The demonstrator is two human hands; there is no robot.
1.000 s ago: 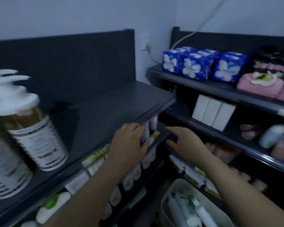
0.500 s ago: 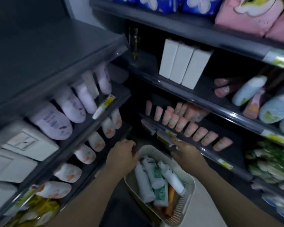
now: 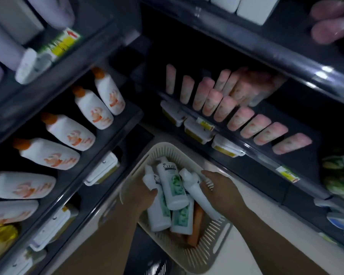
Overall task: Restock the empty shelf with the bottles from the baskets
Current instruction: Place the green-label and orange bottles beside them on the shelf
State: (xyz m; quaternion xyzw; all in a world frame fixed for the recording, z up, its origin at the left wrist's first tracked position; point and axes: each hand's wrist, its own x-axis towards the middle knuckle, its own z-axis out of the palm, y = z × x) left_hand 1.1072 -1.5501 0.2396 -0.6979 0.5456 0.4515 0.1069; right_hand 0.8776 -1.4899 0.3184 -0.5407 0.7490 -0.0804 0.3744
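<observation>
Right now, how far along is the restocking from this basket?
Nothing here shows as done: the empty shelf is out of view. In hand: the left hand closes on a white bottle in the cream basket, and the right hand rests on another white bottle, grip unclear. Left: at least four white bottles, including the green-labelled one, and something orange underneath remain in the basket.

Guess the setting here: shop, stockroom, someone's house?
Most likely a small shop aisle. Dark shelves carry rows of identical orange-capped bottles and pink tubes, with price-tag holders clipped to the shelf edges. A basket of bottles sits on the floor.
</observation>
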